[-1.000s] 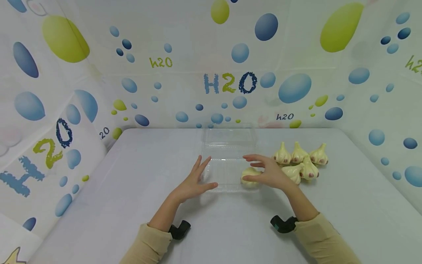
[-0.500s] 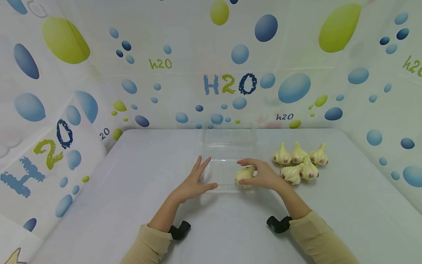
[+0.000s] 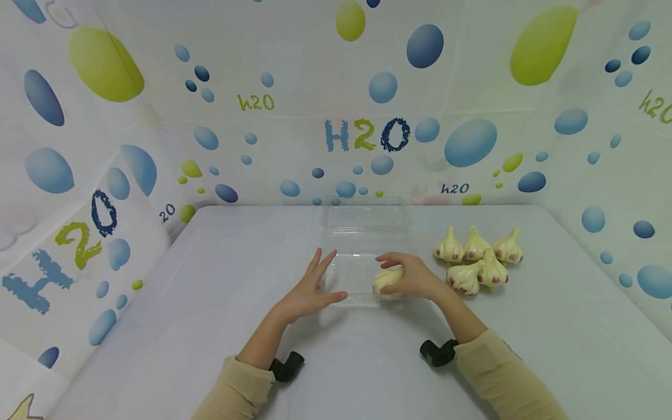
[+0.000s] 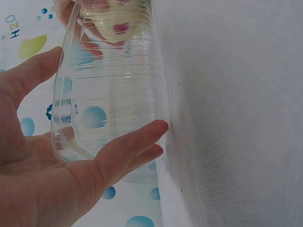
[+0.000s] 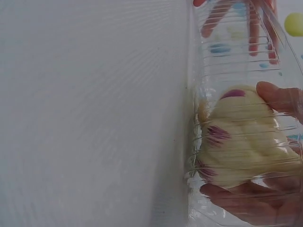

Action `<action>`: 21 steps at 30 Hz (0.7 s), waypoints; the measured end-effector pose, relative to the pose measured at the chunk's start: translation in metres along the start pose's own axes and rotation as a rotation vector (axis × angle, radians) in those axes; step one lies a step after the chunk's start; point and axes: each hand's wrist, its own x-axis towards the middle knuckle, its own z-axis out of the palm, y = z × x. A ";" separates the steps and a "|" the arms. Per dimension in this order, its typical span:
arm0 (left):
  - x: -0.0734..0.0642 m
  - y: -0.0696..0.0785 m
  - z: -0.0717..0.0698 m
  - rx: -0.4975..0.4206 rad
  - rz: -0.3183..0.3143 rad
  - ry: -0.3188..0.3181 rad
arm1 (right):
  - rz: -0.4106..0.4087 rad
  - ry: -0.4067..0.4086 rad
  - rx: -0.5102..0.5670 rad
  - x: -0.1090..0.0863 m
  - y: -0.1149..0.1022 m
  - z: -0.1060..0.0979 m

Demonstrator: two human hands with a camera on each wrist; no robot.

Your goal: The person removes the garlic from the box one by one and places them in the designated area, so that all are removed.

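Observation:
A clear plastic clamshell container (image 3: 353, 274) lies with its lid (image 3: 364, 219) folded back, away from the person. Inside the tray's right half, my right hand (image 3: 415, 277) holds a garlic bulb (image 3: 385, 283) between thumb and fingers. Through the ribbed wall in the right wrist view, the cream bulb (image 5: 241, 137) with purple patches sits low in the tray, its stem end toward the palm. My left hand (image 3: 305, 293) spreads its thumb and straight fingers around the tray's left end. The left wrist view shows the left fingers (image 4: 130, 146) along the container's wall.
Several more garlic bulbs (image 3: 475, 256) stand grouped on the white tabletop (image 3: 236, 251), right of the container. A curtain (image 3: 294, 151) printed with blue and green drops hangs behind and beside the table. Black wrist cameras (image 3: 287, 366) sit at both cuffs.
My right hand has moved left with the garlic bulb, from the tray's right edge farther into it, and has slowed. The left hand stays in place.

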 end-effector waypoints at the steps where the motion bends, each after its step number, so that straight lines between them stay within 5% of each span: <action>1: 0.000 0.000 0.000 -0.001 0.000 -0.001 | 0.004 -0.003 -0.002 0.001 0.000 0.000; 13: 0.000 0.000 0.001 0.006 -0.008 0.009 | 0.058 0.025 0.024 0.000 -0.002 0.000; 21: 0.001 0.000 0.001 0.016 -0.004 0.015 | 0.018 0.069 0.034 -0.002 -0.003 -0.002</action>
